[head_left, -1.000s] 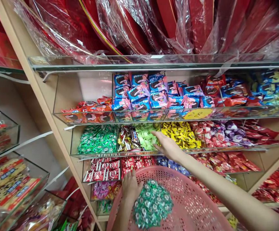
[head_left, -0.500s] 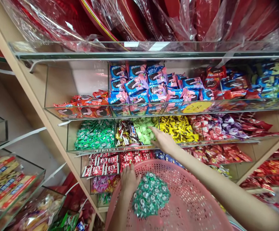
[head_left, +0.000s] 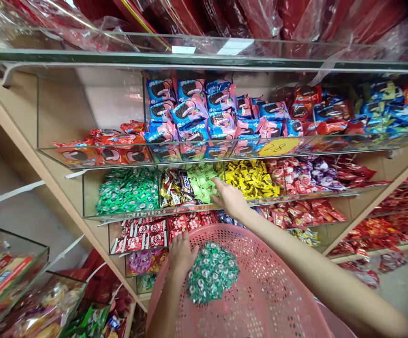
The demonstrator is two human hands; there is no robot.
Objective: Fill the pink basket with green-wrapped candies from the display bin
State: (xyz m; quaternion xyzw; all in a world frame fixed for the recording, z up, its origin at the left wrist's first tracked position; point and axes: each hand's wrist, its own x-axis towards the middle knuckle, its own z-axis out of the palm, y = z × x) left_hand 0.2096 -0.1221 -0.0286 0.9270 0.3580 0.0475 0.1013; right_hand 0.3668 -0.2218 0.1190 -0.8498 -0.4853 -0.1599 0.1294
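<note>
My left hand (head_left: 182,256) grips the near-left rim of a pink plastic basket (head_left: 270,263) full of small holes, its thumb on the inner side. A pile of green-wrapped candies (head_left: 213,272) lies in the basket. My right hand (head_left: 231,199) stretches over the basket to the shelf, with fingers extended and apart at the light green wrapped candies (head_left: 201,183). No candy shows in it, and its fingertips are partly hidden. Left of the light green candies are dark brown and gold wrapped sweets (head_left: 176,188); yellow-wrapped candies (head_left: 251,178) lie to the right.
A glass-fronted shelf above holds blue and pink cookie packs (head_left: 190,110) and a yellow price tag (head_left: 279,146). Green-wrapped candies (head_left: 128,190) fill the left compartment. Red and white packets (head_left: 142,234) sit below. A slanted wooden panel (head_left: 59,202) bounds the left side.
The view has shifted, so the shelves appear slightly higher and further left. My right hand stays by the light green candies, and my left hand keeps its place on the basket.
</note>
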